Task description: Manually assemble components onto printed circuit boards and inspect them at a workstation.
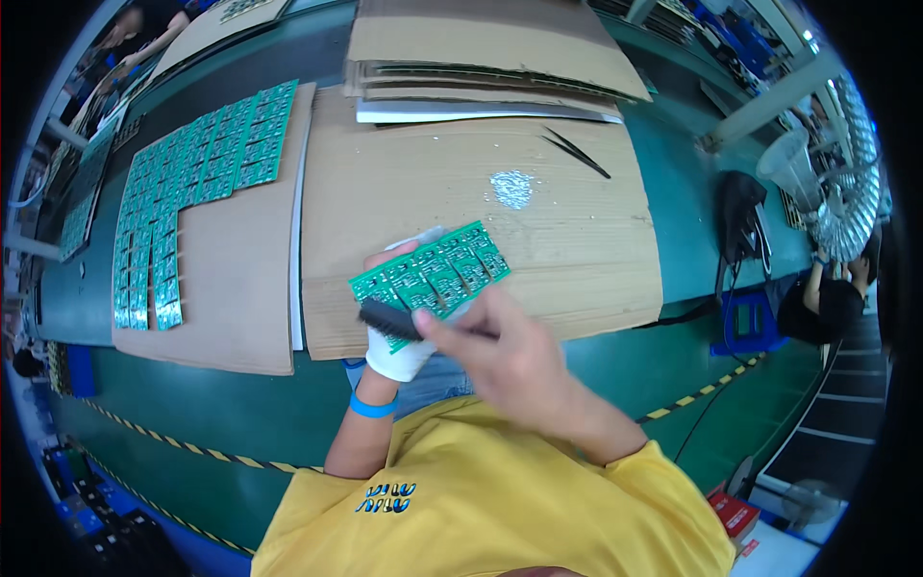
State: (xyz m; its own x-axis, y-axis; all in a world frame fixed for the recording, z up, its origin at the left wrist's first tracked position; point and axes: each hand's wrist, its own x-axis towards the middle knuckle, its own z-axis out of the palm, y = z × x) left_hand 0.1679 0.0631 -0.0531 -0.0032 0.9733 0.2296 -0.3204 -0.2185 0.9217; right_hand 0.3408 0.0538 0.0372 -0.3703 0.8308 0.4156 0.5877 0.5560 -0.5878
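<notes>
My left hand [398,360], in a white glove with some fingertips bare and a blue band at the wrist, holds up a green circuit board panel [452,264] from beneath. The panel is split by slots into several small boards packed with parts. My bare right hand [505,351] grips a black brush [389,318], its bristles at the panel's near left corner. Whether the bristles touch the board I cannot tell. Beyond the panel, a small heap of shiny silvery bits [511,189] lies on the cardboard sheet [413,178], with a pair of black tweezers [577,152] farther right.
Rows of green circuit panels [207,159] lie on another cardboard sheet [231,279] at the left. Stacked cardboard [490,43] stands at the back. On the right are a black bag [740,216], a ribbed silver duct [856,144] and a co-worker [822,308]; another person [144,34] is far left.
</notes>
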